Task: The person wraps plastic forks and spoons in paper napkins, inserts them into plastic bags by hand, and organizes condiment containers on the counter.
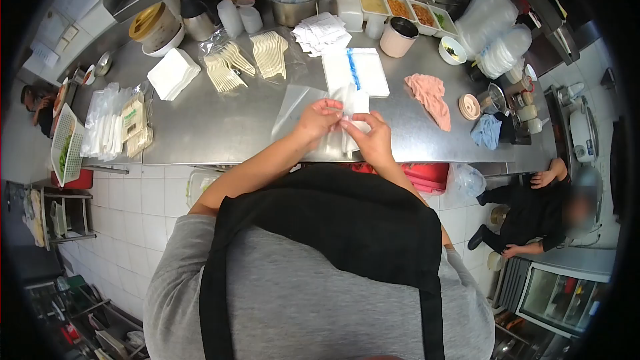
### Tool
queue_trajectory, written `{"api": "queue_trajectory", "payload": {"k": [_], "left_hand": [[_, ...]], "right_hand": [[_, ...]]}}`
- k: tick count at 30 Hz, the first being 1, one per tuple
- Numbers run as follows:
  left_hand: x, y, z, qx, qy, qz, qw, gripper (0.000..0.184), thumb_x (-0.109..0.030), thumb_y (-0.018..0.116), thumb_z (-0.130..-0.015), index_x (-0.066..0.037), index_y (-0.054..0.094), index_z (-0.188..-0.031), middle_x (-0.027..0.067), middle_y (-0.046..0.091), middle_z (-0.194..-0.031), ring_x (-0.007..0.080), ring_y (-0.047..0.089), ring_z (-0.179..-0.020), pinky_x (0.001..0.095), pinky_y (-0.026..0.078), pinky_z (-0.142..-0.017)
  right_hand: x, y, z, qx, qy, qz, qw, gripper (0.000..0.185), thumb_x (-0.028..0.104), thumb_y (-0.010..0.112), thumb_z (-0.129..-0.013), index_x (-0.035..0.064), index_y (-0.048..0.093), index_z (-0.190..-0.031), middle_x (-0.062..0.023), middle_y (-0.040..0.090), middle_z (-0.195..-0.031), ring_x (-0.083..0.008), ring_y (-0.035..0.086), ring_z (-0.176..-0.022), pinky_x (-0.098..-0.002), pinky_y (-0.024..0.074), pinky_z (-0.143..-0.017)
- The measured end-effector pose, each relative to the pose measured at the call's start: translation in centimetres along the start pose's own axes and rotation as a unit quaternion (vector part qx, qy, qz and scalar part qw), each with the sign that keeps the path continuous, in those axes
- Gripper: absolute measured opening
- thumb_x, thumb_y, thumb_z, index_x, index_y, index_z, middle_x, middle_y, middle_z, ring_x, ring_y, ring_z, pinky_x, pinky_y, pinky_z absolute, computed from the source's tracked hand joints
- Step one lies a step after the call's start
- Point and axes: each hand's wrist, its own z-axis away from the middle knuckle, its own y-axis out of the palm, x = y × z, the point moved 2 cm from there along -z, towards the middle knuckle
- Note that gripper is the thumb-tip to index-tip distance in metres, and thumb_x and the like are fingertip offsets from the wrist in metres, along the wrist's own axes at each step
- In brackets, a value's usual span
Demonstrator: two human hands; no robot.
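Over the front part of the steel counter (220,120), my left hand (320,120) and my right hand (370,135) meet with fingertips pinched on a thin clear plastic bag (330,141). Something white, like a folded napkin (358,103), lies at or under my fingers; its exact shape is partly hidden. Part of a clear plastic sheet (293,110) spreads out left of my left hand. Just behind my hands is a stack of white napkins (370,73) with a blue band. Wooden forks (230,67) and wooden spoons (270,53) in opened bags sit further left.
White squares (173,73), wrapped packs (107,123) and a basket (67,143) are at left. Paper slips (321,33), food trays (400,10) and a pink container (399,38) stand behind. A pink cloth (430,99) lies right. Another person (540,217) is at far right, one at far left.
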Motion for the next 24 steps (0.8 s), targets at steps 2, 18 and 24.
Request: {"api": "queue_trajectory", "payload": {"k": [2,18,24], "left_hand": [[0.8,-0.2,-0.1,-0.002,-0.026,-0.029,0.999,0.017,-0.003,0.060,-0.090,-0.006,0.056,-0.106,0.0059,0.064,-0.089,0.0129,0.062,-0.078,0.0260,0.051,-0.068],[1.2,-1.3,0.6,0.034,-0.042,-0.066,0.996,0.013,-0.011,0.074,-0.082,-0.007,0.062,-0.082,0.0030,0.066,-0.082,0.0110,0.060,-0.074,0.0232,0.045,-0.064],[-0.6,-0.9,0.7,0.031,0.019,-0.007,0.999,0.021,-0.006,0.074,-0.081,-0.010,0.054,-0.077,0.0010,0.060,-0.074,0.0095,0.058,-0.071,0.0233,0.045,-0.063]], "right_hand": [[-0.6,0.4,0.1,-0.008,-0.010,0.006,1.000,0.028,0.021,0.078,-0.075,-0.0015,0.069,-0.088,-0.0240,0.062,-0.089,-0.0354,0.062,-0.084,-0.0385,0.0484,-0.076],[0.5,-0.3,0.9,-0.002,-0.074,0.055,0.996,0.025,0.017,0.080,-0.072,0.0021,0.069,-0.089,-0.0183,0.062,-0.090,-0.0336,0.062,-0.081,-0.0384,0.0490,-0.071],[-1.3,-0.3,0.9,-0.014,-0.013,-0.008,1.000,0.021,0.016,0.077,-0.074,-0.0005,0.068,-0.083,-0.0153,0.062,-0.085,-0.0275,0.061,-0.075,-0.0326,0.0475,-0.068]]}}
